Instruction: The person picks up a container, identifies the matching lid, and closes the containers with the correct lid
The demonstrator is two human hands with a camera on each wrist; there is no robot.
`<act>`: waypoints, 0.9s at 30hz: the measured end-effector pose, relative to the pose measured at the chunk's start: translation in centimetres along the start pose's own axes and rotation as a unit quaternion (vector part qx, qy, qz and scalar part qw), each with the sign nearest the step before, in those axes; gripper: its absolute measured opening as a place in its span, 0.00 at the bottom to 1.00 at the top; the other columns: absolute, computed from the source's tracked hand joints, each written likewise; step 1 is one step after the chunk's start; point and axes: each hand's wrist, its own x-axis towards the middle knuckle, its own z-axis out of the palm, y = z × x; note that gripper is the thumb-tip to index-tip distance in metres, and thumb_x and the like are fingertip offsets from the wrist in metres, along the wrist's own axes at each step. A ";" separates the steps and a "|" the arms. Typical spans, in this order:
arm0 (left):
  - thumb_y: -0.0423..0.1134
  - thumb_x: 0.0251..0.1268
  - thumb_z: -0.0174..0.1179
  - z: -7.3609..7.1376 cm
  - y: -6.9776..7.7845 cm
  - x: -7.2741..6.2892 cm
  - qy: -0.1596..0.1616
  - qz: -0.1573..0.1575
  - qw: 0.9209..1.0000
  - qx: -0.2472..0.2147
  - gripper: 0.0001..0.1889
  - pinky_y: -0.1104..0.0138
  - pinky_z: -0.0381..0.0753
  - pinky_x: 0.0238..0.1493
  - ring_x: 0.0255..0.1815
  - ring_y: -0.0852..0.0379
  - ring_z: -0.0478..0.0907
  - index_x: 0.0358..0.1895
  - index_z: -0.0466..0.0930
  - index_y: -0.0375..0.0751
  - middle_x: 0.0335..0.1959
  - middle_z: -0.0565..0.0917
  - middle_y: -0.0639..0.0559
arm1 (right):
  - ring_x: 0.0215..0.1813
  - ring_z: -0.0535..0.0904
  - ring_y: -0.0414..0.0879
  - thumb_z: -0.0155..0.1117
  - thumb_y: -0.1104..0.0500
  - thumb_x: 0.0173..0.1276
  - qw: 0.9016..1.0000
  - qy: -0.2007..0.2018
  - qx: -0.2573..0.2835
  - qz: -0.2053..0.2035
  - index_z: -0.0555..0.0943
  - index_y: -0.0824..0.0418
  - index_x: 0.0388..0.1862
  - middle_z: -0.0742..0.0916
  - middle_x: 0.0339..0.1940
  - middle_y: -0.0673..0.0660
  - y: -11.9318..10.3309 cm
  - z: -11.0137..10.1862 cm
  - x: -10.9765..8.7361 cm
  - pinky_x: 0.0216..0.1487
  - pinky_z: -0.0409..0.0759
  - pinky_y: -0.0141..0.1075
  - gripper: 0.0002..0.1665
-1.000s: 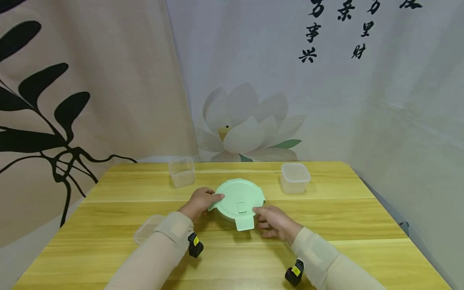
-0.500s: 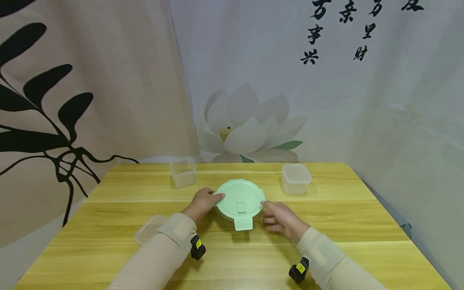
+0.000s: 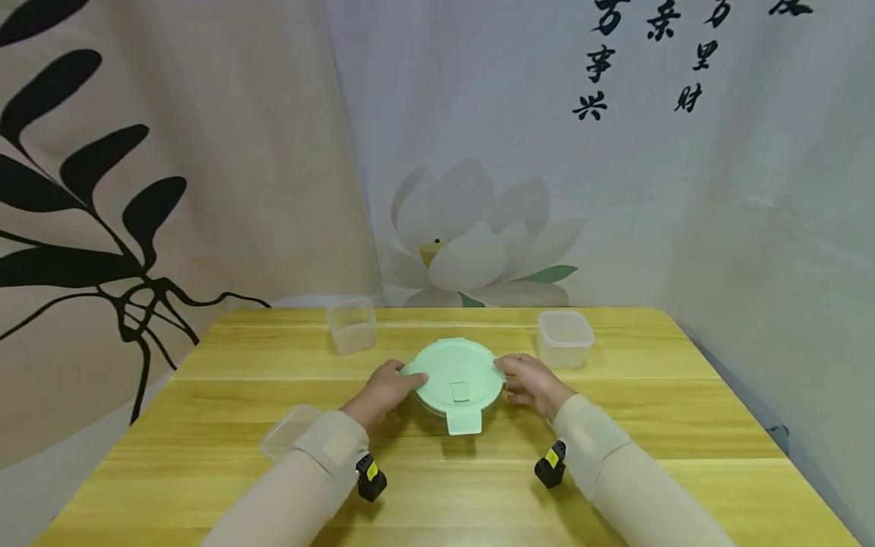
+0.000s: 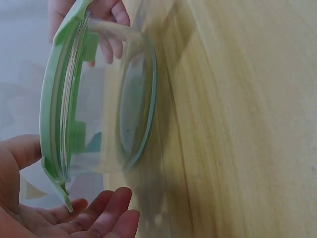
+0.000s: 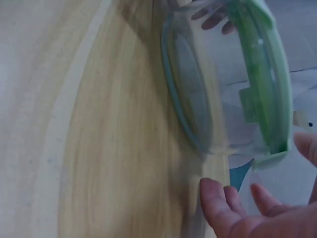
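Note:
A round glass food container [image 4: 106,99] with a mint green lid [image 3: 459,372] stands between my hands mid-table, its front flap [image 3: 464,422] jutting toward me. My left hand [image 3: 383,393] pinches the lid's left flap [image 4: 62,194]: the thumb lies against the lid and a finger is under the flap. My right hand [image 3: 536,384] is at the lid's right edge, its thumb close to the rim near the right flap [image 5: 270,160]. Below that flap, the right fingers [image 5: 218,203] are loosely spread, apart from the glass.
A clear square tub [image 3: 352,334] stands at the back left of the wooden table [image 3: 656,425]. Another translucent tub [image 3: 565,348] is at the back right. A flat clear lid [image 3: 290,431] lies beside my left sleeve, partly covered by it. A printed curtain [image 3: 636,190] hangs behind.
My right hand has shifted from the front right of the lid, beside the front flap, round to its right edge. The left hand has kept its place on the left flap.

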 end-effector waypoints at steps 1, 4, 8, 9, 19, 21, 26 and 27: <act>0.46 0.67 0.59 0.0 0.0 -0.1 0.000 -0.001 1.000 -0.001 0.31 0.50 0.74 0.56 0.61 0.38 0.69 0.63 0.64 0.24 0.63 0.70 0.31 | 0.59 0.75 0.56 0.55 0.49 0.72 1.000 0.000 -0.002 0.000 0.66 0.66 0.65 0.74 0.62 0.65 0.1 0.0 0.2 0.56 0.76 0.48 0.30; 0.47 0.67 0.59 0.2 -0.1 -0.2 -0.002 -0.002 1.000 -0.007 0.31 0.50 0.74 0.55 0.60 0.39 0.69 0.62 0.64 0.25 0.62 0.70 0.32 | 0.49 0.78 0.50 0.57 0.48 0.71 1.000 0.000 -0.003 0.002 0.69 0.65 0.62 0.80 0.52 0.59 0.2 0.1 0.6 0.50 0.77 0.43 0.29; 0.47 0.67 0.59 0.3 -0.2 -0.2 -0.003 -0.001 1.000 -0.014 0.31 0.51 0.73 0.56 0.59 0.41 0.69 0.62 0.64 0.25 0.61 0.71 0.33 | 0.37 0.77 0.43 0.61 0.48 0.68 1.000 -0.007 0.006 0.008 0.73 0.65 0.56 0.81 0.37 0.53 0.2 0.2 0.6 0.44 0.77 0.38 0.26; 0.47 0.67 0.59 0.3 -0.3 -0.2 -0.001 -0.001 1.000 -0.015 0.31 0.52 0.72 0.56 0.59 0.42 0.70 0.62 0.65 0.25 0.61 0.71 0.33 | 0.35 0.77 0.42 0.61 0.49 0.68 1.000 -0.008 0.007 0.009 0.73 0.65 0.55 0.81 0.34 0.51 0.2 0.3 0.6 0.43 0.77 0.37 0.25; 0.51 0.68 0.58 0.2 -0.5 0.2 0.006 0.005 1.000 -0.002 0.35 0.54 0.74 0.49 0.49 0.45 0.71 0.66 0.61 0.26 0.60 0.71 0.34 | 0.33 0.79 0.41 0.56 0.55 0.72 1.000 0.000 -0.002 0.013 0.72 0.66 0.58 0.82 0.32 0.50 0.5 0.4 0.5 0.45 0.79 0.40 0.21; 0.51 0.68 0.58 0.2 -0.5 0.2 0.005 0.007 1.000 0.004 0.36 0.53 0.75 0.49 0.49 0.44 0.72 0.67 0.60 0.26 0.61 0.70 0.33 | 0.35 0.80 0.42 0.56 0.55 0.72 1.000 -0.001 -0.003 0.013 0.71 0.67 0.60 0.83 0.33 0.51 0.5 0.3 0.3 0.45 0.80 0.40 0.23; 0.52 0.68 0.58 0.2 -0.2 0.1 0.015 0.016 1.000 0.022 0.36 0.49 0.75 0.53 0.55 0.41 0.73 0.65 0.62 0.25 0.62 0.70 0.32 | 0.35 0.81 0.42 0.56 0.55 0.73 1.000 -0.002 0.000 0.006 0.68 0.68 0.64 0.83 0.35 0.52 0.7 0.3 -0.1 0.43 0.80 0.39 0.27; 0.52 0.68 0.58 0.2 -0.2 0.0 0.018 0.018 0.999 0.026 0.35 0.50 0.75 0.53 0.54 0.41 0.73 0.65 0.63 0.25 0.62 0.71 0.32 | 0.35 0.80 0.42 0.56 0.55 0.73 1.000 -0.001 -0.001 0.004 0.68 0.68 0.64 0.83 0.35 0.52 0.8 0.3 -0.2 0.42 0.80 0.39 0.27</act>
